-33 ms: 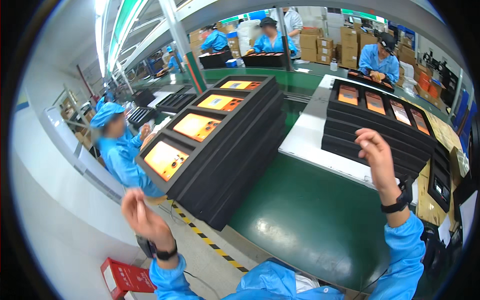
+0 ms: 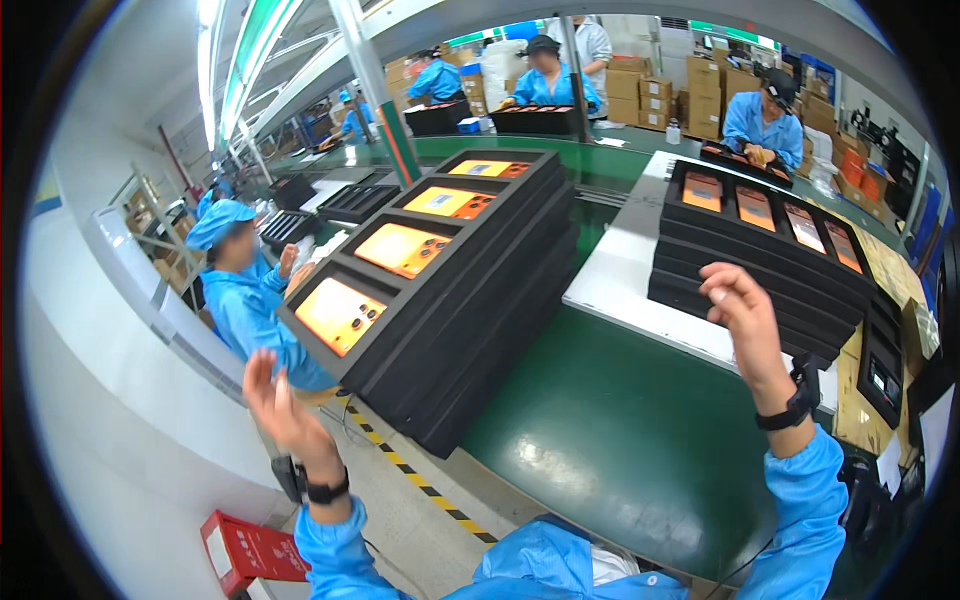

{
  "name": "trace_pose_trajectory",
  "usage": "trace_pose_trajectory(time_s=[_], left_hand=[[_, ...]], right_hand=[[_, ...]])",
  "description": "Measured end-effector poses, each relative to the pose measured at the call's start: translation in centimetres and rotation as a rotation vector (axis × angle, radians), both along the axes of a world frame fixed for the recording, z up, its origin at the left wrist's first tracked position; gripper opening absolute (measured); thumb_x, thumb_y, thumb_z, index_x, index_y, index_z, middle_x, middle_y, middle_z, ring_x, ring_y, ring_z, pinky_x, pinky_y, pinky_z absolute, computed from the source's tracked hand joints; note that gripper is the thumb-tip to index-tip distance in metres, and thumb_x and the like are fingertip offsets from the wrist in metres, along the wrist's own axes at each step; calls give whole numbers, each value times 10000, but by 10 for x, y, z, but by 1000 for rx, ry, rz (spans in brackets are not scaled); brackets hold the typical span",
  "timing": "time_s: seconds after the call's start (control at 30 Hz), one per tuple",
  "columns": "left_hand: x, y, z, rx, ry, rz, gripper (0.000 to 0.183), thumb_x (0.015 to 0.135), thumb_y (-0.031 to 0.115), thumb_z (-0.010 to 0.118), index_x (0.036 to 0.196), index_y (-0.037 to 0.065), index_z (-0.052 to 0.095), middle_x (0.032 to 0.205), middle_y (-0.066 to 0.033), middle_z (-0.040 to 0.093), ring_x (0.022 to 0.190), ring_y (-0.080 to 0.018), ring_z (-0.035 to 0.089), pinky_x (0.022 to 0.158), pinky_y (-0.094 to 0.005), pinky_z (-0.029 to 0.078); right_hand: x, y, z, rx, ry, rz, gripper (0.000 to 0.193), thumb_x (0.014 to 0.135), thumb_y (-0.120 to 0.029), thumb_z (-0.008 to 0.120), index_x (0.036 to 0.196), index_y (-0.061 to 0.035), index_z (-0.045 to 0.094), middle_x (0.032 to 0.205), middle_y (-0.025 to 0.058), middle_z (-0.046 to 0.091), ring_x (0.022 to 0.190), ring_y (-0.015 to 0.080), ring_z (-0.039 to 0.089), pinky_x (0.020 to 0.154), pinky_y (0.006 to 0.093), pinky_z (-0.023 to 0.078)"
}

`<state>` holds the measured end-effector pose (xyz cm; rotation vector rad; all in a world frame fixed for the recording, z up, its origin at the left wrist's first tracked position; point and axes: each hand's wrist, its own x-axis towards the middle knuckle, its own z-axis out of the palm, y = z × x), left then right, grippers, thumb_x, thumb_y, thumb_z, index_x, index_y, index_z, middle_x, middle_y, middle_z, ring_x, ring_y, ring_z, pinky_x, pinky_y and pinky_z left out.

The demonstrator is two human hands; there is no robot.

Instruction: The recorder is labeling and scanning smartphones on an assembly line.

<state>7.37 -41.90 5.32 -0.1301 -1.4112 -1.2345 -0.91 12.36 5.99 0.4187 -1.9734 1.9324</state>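
My left hand (image 2: pixel 292 410) is raised in the air beside the near left end of a tall stack of black foam trays (image 2: pixel 455 335). It is empty, its fingers apart. Orange phones (image 2: pixel 403 250) lie in the slots of that stack's top tray, camera lenses facing up. My right hand (image 2: pixel 745 318) hovers in front of a second stack of black trays (image 2: pixel 757 263); its fingers are loosely bent, apart, and hold nothing. Phones with lit orange screens (image 2: pixel 754 207) fill the top tray there. Both hands appear apart from the trays.
A green work table (image 2: pixel 610 430) lies between the stacks, with a white board (image 2: pixel 610 290) under the right one. A co-worker in blue (image 2: pixel 240 290) is close on the left; another (image 2: pixel 762 125) works at the far right. A red box (image 2: pixel 258 555) stands at lower left.
My left hand has risen slightly and its fingers have spread a little. My right hand has shifted slightly left. The surroundings have moved a little to the right in view.
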Motion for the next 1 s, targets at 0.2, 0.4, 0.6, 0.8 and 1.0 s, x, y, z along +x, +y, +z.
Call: trace_pose_trajectory(time_s=[0.2, 0.4, 0.6, 0.8, 1.0], left_hand=[[-42, -76, -16, 135, -310, -224, 545, 1154, 368, 542, 1574, 21, 513, 1561, -143, 557, 1454, -250, 522, 1224, -441, 388], [-55, -106, -23, 154, -361, -345, 499, 1173, 368, 514, 1515, 12, 581, 1369, -92, 687, 1278, -178, 640, 1136, -358, 477], [-54, -125, -23, 160, -436, -365, 581, 1183, 420, 460, 1606, 25, 509, 1594, -114, 592, 1476, -247, 552, 1244, -408, 378], [-35, -121, -19, 48, -452, -282, 640, 1163, 486, 475, 1546, -14, 589, 1480, -108, 689, 1403, -241, 602, 1241, -433, 335], [-40, -115, -32, 75, -512, -204, 733, 1171, 560, 416, 1657, 10, 446, 1654, -94, 537, 1517, -251, 496, 1306, -457, 249]], right_hand=[[39, -62, 9, 71, -92, 258, 138, 1021, -134, 664, 1122, -53, 712, 1389, 53, 598, 1120, 121, 607, 907, 299, 514], [67, -76, 6, 121, -164, 369, 159, 1030, -133, 673, 1164, -55, 710, 1408, 61, 583, 1170, 137, 609, 953, 311, 523], [80, -84, 2, 167, -205, 443, 181, 1046, -161, 689, 1184, -45, 712, 1421, 62, 571, 1260, 155, 590, 1011, 323, 529], [89, -87, -11, 180, -207, 527, 185, 1066, -167, 695, 1222, -68, 707, 1396, 51, 582, 1258, 157, 602, 1023, 340, 537], [96, -108, -20, 256, -250, 606, 356, 1068, -217, 707, 1383, -67, 638, 1409, 82, 585, 1281, 186, 609, 1012, 354, 547]])
